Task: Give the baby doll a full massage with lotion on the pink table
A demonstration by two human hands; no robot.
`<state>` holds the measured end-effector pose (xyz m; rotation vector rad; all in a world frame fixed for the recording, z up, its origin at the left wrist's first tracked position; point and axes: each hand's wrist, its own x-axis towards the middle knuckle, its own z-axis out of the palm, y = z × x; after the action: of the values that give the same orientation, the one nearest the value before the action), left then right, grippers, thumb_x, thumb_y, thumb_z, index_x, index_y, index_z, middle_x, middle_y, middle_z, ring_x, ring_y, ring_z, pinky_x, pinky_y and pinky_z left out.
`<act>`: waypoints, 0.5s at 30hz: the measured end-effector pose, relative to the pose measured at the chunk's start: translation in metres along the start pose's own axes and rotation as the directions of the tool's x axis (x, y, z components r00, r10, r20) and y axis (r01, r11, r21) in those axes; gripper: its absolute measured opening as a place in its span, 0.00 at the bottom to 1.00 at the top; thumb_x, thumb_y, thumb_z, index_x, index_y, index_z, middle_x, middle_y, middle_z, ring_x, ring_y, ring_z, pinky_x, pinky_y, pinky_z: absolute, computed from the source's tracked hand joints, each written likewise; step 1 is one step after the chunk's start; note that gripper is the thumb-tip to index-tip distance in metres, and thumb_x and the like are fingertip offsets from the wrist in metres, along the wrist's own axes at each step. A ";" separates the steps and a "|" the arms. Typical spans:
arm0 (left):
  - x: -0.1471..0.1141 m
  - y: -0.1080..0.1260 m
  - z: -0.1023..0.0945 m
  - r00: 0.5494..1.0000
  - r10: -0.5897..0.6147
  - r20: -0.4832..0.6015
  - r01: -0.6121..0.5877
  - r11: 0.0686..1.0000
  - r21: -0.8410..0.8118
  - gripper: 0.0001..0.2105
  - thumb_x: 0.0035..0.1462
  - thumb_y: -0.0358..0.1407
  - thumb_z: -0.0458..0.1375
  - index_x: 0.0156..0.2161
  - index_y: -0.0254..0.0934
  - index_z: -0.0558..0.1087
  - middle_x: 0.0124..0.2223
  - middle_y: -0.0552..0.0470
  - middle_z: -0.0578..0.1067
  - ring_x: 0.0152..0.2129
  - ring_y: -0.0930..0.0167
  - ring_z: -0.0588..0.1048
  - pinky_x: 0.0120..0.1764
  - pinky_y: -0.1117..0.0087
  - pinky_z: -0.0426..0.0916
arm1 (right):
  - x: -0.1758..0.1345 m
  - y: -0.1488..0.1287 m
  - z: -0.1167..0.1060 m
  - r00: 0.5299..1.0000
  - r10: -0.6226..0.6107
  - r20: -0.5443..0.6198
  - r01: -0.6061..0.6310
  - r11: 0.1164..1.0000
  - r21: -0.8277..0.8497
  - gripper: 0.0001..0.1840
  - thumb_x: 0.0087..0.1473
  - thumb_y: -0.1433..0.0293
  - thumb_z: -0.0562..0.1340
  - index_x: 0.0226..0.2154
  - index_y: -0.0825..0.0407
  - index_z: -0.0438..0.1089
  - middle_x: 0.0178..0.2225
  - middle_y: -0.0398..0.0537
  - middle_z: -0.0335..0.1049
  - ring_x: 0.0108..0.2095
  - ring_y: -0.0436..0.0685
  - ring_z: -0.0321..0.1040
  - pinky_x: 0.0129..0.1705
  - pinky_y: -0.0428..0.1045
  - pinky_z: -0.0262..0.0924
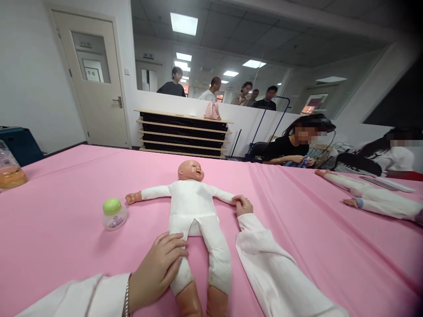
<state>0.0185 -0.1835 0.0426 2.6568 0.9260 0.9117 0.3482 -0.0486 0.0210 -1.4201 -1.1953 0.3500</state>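
A baby doll [192,198] with a white cloth body lies face up on the pink table cover, arms spread and legs toward me. My left hand [158,268] rests on the doll's upper leg at the left, its fingers stretched out. At the end of the doll's outstretched arm on the right, my right hand [243,205] has its fingers curled around the doll's hand, which is mostly hidden. Left of the doll stands a small clear jar [114,220] with a green lid.
The pink cover [82,176] spreads wide around the doll. A bottle with orange contents [12,174] stands at the left edge. Another doll [373,193] lies at the right, near two seated people. Stacked boards [185,132] stand behind the table; several people are visible through the window.
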 end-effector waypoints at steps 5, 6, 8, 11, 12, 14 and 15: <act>-0.001 0.003 0.000 1.000 -0.004 -0.018 0.003 0.999 -0.039 0.15 0.58 0.27 0.43 0.42 0.41 0.69 0.46 0.51 0.72 0.50 0.69 0.64 0.52 0.58 0.59 | -0.004 -0.003 0.013 0.856 -0.165 0.490 0.289 0.939 -0.187 0.12 0.33 0.79 0.51 0.13 0.49 0.65 0.18 0.40 0.65 0.24 0.53 0.62 0.37 0.52 0.60; -0.001 0.004 0.000 1.000 -0.006 -0.016 0.005 0.999 -0.046 0.15 0.58 0.27 0.43 0.42 0.41 0.70 0.46 0.51 0.72 0.50 0.69 0.64 0.51 0.58 0.59 | -0.004 -0.003 0.013 0.838 -0.173 0.517 0.313 0.929 -0.198 0.12 0.32 0.79 0.50 0.14 0.50 0.65 0.19 0.41 0.65 0.24 0.53 0.62 0.36 0.51 0.60; 0.000 0.004 -0.001 1.000 -0.005 -0.008 0.004 0.999 -0.046 0.14 0.58 0.27 0.44 0.42 0.41 0.70 0.46 0.52 0.72 0.50 0.69 0.64 0.51 0.58 0.59 | -0.005 -0.002 0.013 0.833 -0.181 0.523 0.323 0.926 -0.195 0.12 0.32 0.79 0.49 0.15 0.50 0.65 0.20 0.42 0.65 0.24 0.53 0.62 0.34 0.50 0.60; 0.001 0.003 -0.002 1.000 0.009 -0.003 -0.009 1.000 -0.012 0.15 0.57 0.26 0.44 0.42 0.41 0.70 0.46 0.52 0.72 0.50 0.69 0.64 0.51 0.60 0.59 | -0.005 0.000 0.011 0.848 -0.197 0.491 0.311 0.937 -0.161 0.12 0.33 0.79 0.49 0.14 0.50 0.64 0.20 0.42 0.65 0.23 0.53 0.62 0.34 0.50 0.60; 0.001 0.002 -0.002 1.000 0.018 -0.005 -0.018 1.000 0.004 0.15 0.57 0.26 0.44 0.42 0.41 0.70 0.46 0.52 0.72 0.50 0.69 0.64 0.51 0.61 0.59 | -0.005 0.001 0.011 0.857 -0.193 0.478 0.295 0.944 -0.148 0.12 0.33 0.78 0.49 0.14 0.50 0.64 0.19 0.42 0.65 0.23 0.53 0.62 0.34 0.51 0.60; 0.000 0.002 -0.002 0.999 0.036 -0.010 -0.036 0.999 0.030 0.14 0.57 0.27 0.44 0.42 0.41 0.70 0.46 0.52 0.72 0.49 0.69 0.64 0.50 0.62 0.60 | -0.006 0.001 0.011 0.872 -0.179 0.456 0.263 0.957 -0.126 0.11 0.32 0.78 0.50 0.13 0.49 0.64 0.17 0.41 0.64 0.22 0.53 0.61 0.35 0.52 0.60; 0.000 0.003 -0.002 0.999 0.042 -0.012 -0.041 0.998 0.037 0.14 0.57 0.27 0.45 0.42 0.41 0.70 0.46 0.52 0.72 0.49 0.70 0.65 0.50 0.62 0.60 | -0.007 0.001 0.012 0.882 -0.167 0.441 0.237 0.965 -0.109 0.11 0.32 0.78 0.50 0.13 0.49 0.64 0.17 0.41 0.64 0.22 0.53 0.61 0.35 0.52 0.61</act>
<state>0.0183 -0.1862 0.0454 2.7134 0.9021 0.9310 0.3366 -0.0473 0.0146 -1.3760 -1.7533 0.4420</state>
